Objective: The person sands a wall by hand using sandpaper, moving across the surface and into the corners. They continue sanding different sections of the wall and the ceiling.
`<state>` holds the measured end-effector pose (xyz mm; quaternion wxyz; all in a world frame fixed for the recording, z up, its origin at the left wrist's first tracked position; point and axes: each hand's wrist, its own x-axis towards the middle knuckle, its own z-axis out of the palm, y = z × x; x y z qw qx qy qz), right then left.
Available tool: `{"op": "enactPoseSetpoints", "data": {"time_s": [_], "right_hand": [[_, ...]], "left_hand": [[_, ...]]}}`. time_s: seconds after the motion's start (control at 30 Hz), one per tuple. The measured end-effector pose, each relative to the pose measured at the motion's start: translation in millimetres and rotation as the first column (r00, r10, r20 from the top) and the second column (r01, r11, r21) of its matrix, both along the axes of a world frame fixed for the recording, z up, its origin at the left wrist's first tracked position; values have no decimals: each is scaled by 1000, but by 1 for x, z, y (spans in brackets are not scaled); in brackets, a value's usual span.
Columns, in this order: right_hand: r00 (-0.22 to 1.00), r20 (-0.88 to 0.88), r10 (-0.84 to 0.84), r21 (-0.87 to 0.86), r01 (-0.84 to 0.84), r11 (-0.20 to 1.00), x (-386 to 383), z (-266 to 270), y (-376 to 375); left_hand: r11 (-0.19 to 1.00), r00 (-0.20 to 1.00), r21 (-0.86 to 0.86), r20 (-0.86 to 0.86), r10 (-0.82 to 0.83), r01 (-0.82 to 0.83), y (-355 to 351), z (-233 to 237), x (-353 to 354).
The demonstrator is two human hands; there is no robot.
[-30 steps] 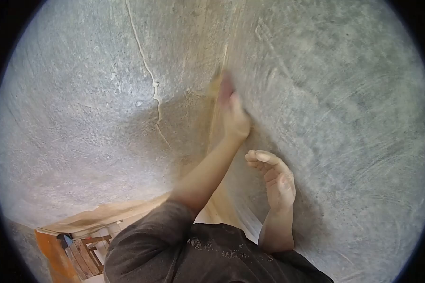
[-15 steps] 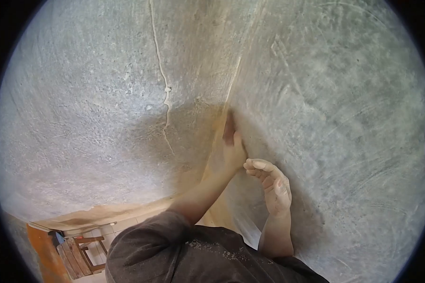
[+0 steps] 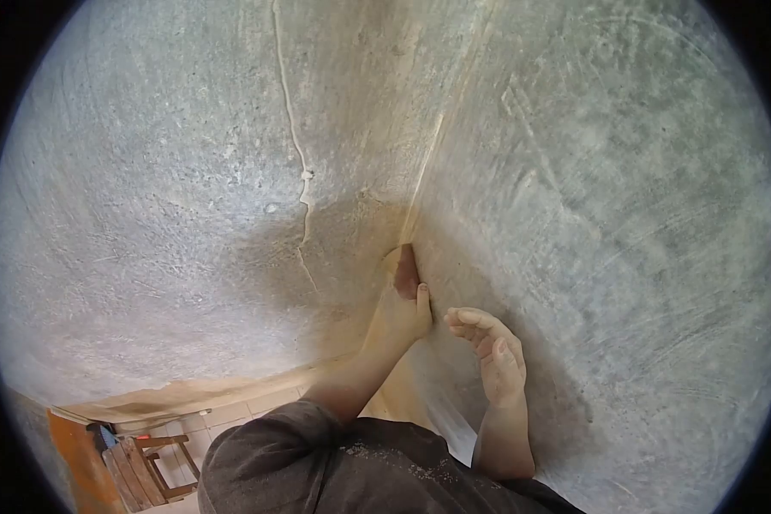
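Note:
My left hand point(image 3: 409, 313) presses a small reddish-brown piece of sandpaper point(image 3: 407, 276) into the wall corner, its thumb along the right edge of the piece. The other fingers are mostly hidden behind the sandpaper and the hand. Just to the right, my right hand point(image 3: 494, 351) is raised near the right-hand wall, whitened with dust. Its fingers are loosely curved and apart from the thumb, and nothing shows in them. The corner line point(image 3: 426, 167) runs upward from the sandpaper as a pale ridge.
A grey plastered wall point(image 3: 146, 197) with a pale filled crack point(image 3: 293, 128) stands on the left, another grey wall point(image 3: 642, 257) on the right. A wooden stool point(image 3: 137, 471) is at lower left on the tiled floor point(image 3: 231, 413), beside an orange-brown panel point(image 3: 75, 454).
My left hand has slid down along the corner with the sandpaper, showing more of the piece. My right hand has dropped slightly and keeps its curved shape.

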<state>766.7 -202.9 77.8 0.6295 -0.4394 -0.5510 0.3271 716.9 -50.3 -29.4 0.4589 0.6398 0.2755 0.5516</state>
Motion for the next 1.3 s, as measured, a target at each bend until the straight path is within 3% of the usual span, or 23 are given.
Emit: {"op": "enactPoseSetpoints", "data": {"time_s": [0.1,0.13,0.2,0.27,0.37,0.4,0.47,0.53,0.57,0.73,0.83,0.9,0.93,1.0,1.1,1.2,1.27,1.3], "right_hand": [[999,-8,37,-9,-38,999,-4,3,11],[999,-12,39,14,-39,999,-2,5,15],[1000,-26,9,65,-7,998,-3,11,23],[999,-33,-34,101,37,994,-8,22,24],[999,-13,-44,171,45,984,-6,26,18],[999,-12,-36,157,38,987,-4,25,17],[1000,-16,-26,123,27,992,-1,15,11],[999,-26,-27,77,29,997,0,5,8],[999,-27,-24,58,25,998,0,3,10],[999,-30,-14,72,16,997,-2,8,18],[1000,-23,-7,119,10,993,-7,14,27],[999,-1,-37,136,36,990,-12,18,29],[998,22,-64,143,60,988,-13,19,29],[994,48,-96,142,89,986,-10,17,26],[993,48,-105,119,99,988,-4,7,20],[995,40,-95,81,91,993,-10,2,17],[996,42,-83,83,79,993,-14,4,20],[997,51,-65,91,60,994,-14,5,20]], "left_hand": [[997,1000,76,-9,-14,15,11,45,-3],[977,999,212,38,-7,-1,22,69,3],[772,973,612,227,39,-174,46,126,25],[710,950,681,307,-53,-181,59,182,30],[820,912,572,336,-235,0,63,184,31],[784,916,620,300,-265,24,60,182,21],[772,977,633,197,-84,-61,64,110,22],[938,999,345,39,-35,19,18,32,5],[982,999,184,-41,-26,33,7,15,-2],[996,997,74,-42,61,-57,9,63,-18],[961,965,270,232,-120,55,29,119,15],[896,957,440,279,-76,-57,38,137,23],[821,964,541,263,44,-185,40,141,25],[866,969,489,245,-19,-107,35,128,26],[975,995,222,88,-55,34,13,36,19],[993,997,-95,-1,-74,74,-4,-38,19],[969,995,-225,42,-92,99,1,-47,24],[972,991,-208,94,-95,113,6,-30,26]]}}
